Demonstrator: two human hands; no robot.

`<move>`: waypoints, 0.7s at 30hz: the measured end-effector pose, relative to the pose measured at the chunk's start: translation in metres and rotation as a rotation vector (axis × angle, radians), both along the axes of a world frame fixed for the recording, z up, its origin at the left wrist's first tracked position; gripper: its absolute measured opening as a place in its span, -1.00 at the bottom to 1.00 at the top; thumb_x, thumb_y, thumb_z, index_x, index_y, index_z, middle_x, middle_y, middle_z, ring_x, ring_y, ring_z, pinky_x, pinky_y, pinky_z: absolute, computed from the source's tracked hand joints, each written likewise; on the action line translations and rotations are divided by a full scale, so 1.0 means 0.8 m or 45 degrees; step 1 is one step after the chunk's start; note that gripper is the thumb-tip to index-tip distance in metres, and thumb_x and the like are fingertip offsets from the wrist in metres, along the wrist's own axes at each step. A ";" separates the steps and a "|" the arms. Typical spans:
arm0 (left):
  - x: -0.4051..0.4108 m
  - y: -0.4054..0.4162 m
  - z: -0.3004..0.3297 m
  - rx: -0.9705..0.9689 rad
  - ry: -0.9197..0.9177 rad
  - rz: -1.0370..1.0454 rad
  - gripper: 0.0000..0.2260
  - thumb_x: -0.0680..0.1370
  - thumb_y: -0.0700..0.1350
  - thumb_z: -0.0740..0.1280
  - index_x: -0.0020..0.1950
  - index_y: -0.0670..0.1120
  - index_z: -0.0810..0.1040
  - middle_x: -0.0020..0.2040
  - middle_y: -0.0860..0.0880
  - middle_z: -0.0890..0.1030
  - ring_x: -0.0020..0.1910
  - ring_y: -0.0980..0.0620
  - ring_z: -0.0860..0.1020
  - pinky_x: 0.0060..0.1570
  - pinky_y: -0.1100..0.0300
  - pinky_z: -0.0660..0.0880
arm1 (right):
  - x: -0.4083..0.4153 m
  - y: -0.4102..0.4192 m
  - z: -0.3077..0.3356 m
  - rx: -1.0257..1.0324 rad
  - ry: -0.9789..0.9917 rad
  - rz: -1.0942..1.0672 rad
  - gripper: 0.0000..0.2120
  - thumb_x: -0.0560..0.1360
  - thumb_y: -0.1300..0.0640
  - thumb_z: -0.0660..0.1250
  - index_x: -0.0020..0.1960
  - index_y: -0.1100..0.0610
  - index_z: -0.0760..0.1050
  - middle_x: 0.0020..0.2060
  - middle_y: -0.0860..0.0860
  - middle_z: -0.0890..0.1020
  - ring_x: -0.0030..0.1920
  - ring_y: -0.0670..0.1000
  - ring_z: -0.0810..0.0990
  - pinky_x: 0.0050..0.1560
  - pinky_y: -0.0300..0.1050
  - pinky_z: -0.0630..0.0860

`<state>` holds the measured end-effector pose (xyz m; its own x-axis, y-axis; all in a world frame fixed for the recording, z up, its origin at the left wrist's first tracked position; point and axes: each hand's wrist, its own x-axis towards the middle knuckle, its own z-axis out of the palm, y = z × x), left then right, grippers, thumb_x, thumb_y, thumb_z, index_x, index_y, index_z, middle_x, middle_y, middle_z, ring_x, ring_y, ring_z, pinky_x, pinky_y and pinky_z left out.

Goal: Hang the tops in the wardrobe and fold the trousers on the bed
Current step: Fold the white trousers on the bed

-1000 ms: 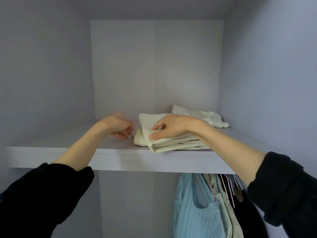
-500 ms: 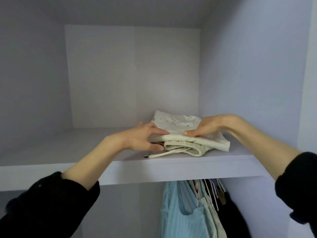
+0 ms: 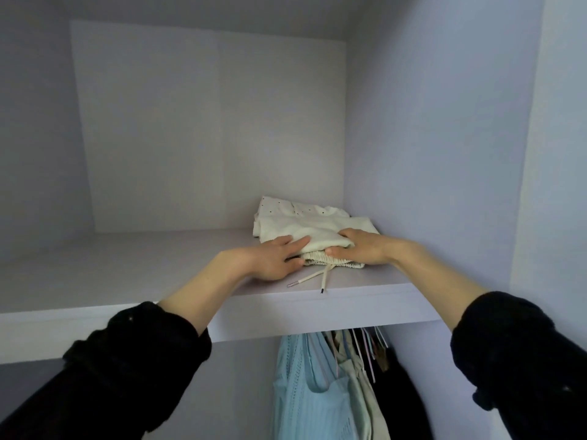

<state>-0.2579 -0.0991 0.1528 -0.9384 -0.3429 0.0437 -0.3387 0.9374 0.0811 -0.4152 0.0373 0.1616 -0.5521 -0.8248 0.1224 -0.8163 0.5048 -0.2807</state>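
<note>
While the folded cream trousers (image 3: 313, 241) are lying near the front edge of the wardrobe shelf (image 3: 158, 271), toward its right end by the side wall, I am holding them at their near end with both hands. My left hand (image 3: 274, 257) is lying with fingers stretched onto the top fold, thumb underneath, and my right hand (image 3: 359, 249) is curling round the elastic waistband. The drawstring (image 3: 313, 277) is trailing loose toward the shelf's front edge. A dotted white garment (image 3: 295, 209) is sitting just behind, touching them. The cloth looks soft, light and floppy, so I am judging that the bundle needs support from both sides or the folds will slump. Below, tops (image 3: 305, 385) are hanging on hangers.
</note>
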 end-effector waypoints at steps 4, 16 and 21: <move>-0.004 0.010 0.004 0.057 0.125 0.079 -0.49 0.60 0.24 -0.12 0.54 0.15 -0.05 0.57 -0.02 -0.04 0.53 -0.04 -0.11 0.47 -0.02 -0.16 | 0.003 0.000 -0.005 -0.053 0.051 0.002 -0.30 0.52 -0.27 0.16 0.48 0.14 0.16 0.45 0.04 0.29 0.40 0.05 0.30 0.31 -0.12 0.24; 0.024 0.014 0.005 -0.140 0.229 0.054 -0.39 0.54 0.10 0.29 0.52 0.11 0.10 0.52 0.00 0.17 0.49 -0.01 0.11 0.43 -0.12 0.08 | 0.010 0.036 -0.012 0.032 0.156 0.077 -0.30 0.54 -0.10 0.26 0.54 -0.10 -0.05 0.54 0.00 -0.02 0.53 0.00 0.01 0.47 -0.15 -0.04; 0.020 0.001 -0.002 -0.429 0.303 0.199 -0.49 0.56 0.02 0.27 0.48 0.11 0.20 0.44 -0.02 0.32 0.41 -0.04 0.27 0.36 -0.06 0.21 | 0.009 0.037 -0.017 0.035 0.222 0.048 -0.33 0.56 -0.12 0.21 0.53 -0.13 -0.08 0.54 0.00 -0.05 0.53 0.02 -0.01 0.50 -0.09 -0.04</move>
